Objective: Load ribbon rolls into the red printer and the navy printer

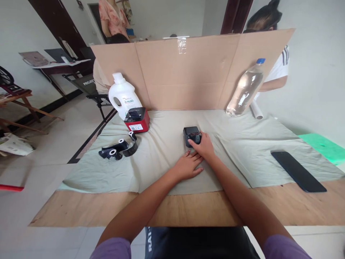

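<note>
My right hand (204, 146) rests on a small black boxy device (191, 135) in the middle of the pale cloth (242, 151), fingers curled over its near right side. My left hand (188, 166) lies flat on the cloth just in front of the device, fingers spread and holding nothing. A red and black box-shaped device (137, 120) stands to the left. Black ribbon rolls with white cores (118, 148) lie further left on the cloth.
A white jug (123, 94) stands behind the red device. A clear water bottle (244, 89) leans against the cardboard screen (188, 72). A dark phone (298, 171) lies at the right. Another person (272, 46) sits behind the screen.
</note>
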Tool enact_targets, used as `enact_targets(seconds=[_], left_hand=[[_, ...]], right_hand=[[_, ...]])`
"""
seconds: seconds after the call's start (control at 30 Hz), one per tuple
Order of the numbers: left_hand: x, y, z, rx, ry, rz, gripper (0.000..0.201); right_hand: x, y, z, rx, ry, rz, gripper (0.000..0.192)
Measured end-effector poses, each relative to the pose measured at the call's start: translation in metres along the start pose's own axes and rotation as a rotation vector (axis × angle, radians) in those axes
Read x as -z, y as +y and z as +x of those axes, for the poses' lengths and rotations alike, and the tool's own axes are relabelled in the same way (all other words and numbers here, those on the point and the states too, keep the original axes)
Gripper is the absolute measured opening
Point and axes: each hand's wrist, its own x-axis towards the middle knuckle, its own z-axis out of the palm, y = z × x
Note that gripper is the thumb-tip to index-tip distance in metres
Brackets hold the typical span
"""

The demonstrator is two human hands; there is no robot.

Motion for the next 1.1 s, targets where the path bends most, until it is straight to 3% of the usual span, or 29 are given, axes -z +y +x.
enact_targets(seconds=[0.07,0.17,0.33,0.57,0.8,1.1], left_hand=[[-0.001,-0.001,0.0,0.013,-0.02,-0.001,0.061],[-0.001,-0.001,0.0,0.021,-0.033,-0.01,0.061],[0.002,0.0,0.002,0.009,-0.014,-0.009,0.058],[0.002,0.0,0.003,-0.007,-0.007,0.004,0.05],[-0.003,-0.001,0.002,0.007,0.018,-0.011,0.047],[0.001,0.003,0.003,0.019,0.026,0.013,0.043]], right_hand=[[0.004,0.016,0.007,0.103,-0.028,0.053,0.078],[0.006,0.028,0.012,0.189,-0.099,0.004,0.092],[-0.002,0.011,0.006,0.197,-0.106,-0.131,0.115],[-0.003,-0.019,-0.01,0.035,0.032,-0.185,0.098],[-0.001,-0.026,-0.018,-0.02,0.056,-0.191,0.091],[0.004,-0.036,-0.028,-0.11,0.071,-0.153,0.068]])
